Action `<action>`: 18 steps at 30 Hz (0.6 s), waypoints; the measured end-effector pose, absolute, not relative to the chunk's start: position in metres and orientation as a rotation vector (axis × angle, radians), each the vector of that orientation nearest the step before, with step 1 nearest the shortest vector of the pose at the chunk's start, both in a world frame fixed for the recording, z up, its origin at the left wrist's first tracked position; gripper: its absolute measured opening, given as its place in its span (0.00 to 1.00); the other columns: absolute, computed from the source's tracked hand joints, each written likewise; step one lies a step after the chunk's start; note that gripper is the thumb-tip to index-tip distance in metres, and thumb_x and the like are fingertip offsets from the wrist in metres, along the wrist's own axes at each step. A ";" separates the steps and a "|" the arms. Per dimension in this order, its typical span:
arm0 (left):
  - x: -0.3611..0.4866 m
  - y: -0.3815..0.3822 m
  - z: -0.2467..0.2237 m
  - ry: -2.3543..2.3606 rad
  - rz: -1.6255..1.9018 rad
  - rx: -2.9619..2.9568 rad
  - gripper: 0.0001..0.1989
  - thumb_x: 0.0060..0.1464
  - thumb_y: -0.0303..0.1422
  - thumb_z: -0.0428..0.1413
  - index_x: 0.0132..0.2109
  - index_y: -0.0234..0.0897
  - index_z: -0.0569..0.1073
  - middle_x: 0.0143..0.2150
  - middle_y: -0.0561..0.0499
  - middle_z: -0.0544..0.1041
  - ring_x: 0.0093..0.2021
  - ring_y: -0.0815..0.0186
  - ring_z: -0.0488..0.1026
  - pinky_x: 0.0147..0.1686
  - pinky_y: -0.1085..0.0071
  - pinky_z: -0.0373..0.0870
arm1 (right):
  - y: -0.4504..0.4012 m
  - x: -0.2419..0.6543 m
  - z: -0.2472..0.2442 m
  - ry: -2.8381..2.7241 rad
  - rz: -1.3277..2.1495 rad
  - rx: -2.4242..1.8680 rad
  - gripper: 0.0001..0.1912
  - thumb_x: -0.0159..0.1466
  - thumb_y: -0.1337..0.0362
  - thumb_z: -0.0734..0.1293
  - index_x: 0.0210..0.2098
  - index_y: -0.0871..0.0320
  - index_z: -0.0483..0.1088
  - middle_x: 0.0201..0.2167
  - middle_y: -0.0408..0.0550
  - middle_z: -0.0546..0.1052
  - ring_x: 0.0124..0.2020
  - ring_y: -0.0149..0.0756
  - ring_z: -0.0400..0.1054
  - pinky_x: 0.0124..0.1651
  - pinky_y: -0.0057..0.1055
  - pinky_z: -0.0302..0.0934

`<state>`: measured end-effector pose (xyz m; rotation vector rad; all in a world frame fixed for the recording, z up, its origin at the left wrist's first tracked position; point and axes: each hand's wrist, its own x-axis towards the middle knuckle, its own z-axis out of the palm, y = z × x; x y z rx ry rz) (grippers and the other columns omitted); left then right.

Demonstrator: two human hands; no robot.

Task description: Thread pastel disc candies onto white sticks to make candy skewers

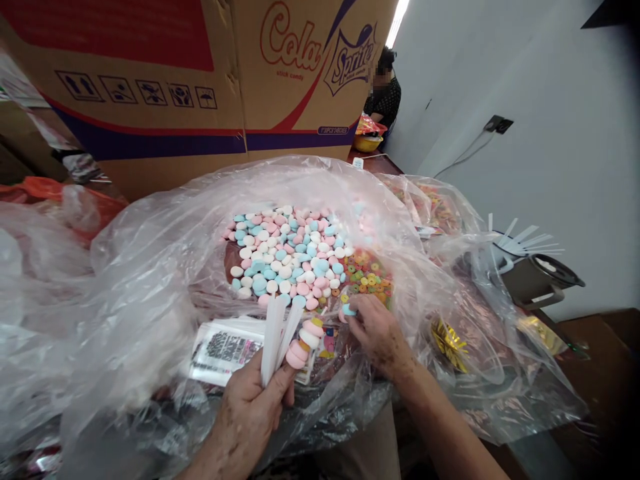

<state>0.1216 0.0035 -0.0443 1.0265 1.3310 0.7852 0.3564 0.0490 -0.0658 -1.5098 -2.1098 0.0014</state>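
Observation:
My left hand (257, 400) grips a bunch of white sticks (273, 340) together with a stack of pink and white candies (305, 343) and small yellow pieces. To the right, my right hand (376, 331) pinches a blue candy (349, 310) with a pink one touching it, near the ring candies. Pink, blue and white round candies (285, 253) lie heaped in an open clear plastic bag (165, 227). Small green, yellow and orange ring candies (370, 275) lie at the heap's right. Printed white wrappers (225, 350) are stacked left of the sticks.
A large cardboard box (240, 80) stands behind the bag. At the right are a metal pitcher (537, 277), white sticks (530, 240) and gold ties (450, 343). A person (387, 93) is at the back beside a yellow bowl (367, 143). An orange bag (45, 190) lies left.

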 end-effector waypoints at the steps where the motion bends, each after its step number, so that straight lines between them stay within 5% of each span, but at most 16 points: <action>1: 0.122 0.004 -0.043 1.334 0.779 1.027 0.22 0.48 0.52 0.60 0.26 0.36 0.70 0.16 0.56 0.67 0.13 0.74 0.57 0.13 0.78 0.49 | 0.047 0.356 -0.067 -2.140 -0.012 -1.500 0.06 0.68 0.70 0.59 0.36 0.56 0.65 0.36 0.50 0.75 0.40 0.41 0.69 0.44 0.35 0.64; 10: 0.124 0.002 -0.040 1.336 0.757 1.071 0.17 0.49 0.47 0.58 0.25 0.37 0.70 0.13 0.58 0.64 0.12 0.73 0.56 0.14 0.76 0.47 | 0.041 0.346 -0.081 -2.158 -0.056 -1.503 0.12 0.68 0.75 0.58 0.33 0.57 0.67 0.35 0.53 0.76 0.39 0.45 0.68 0.46 0.40 0.64; 18: 0.123 -0.002 -0.039 1.402 0.777 1.190 0.15 0.52 0.42 0.55 0.23 0.39 0.71 0.13 0.58 0.62 0.15 0.69 0.58 0.18 0.75 0.50 | 0.047 0.345 -0.076 -1.719 0.178 -1.556 0.03 0.62 0.66 0.64 0.32 0.55 0.64 0.23 0.43 0.70 0.26 0.36 0.66 0.30 0.31 0.62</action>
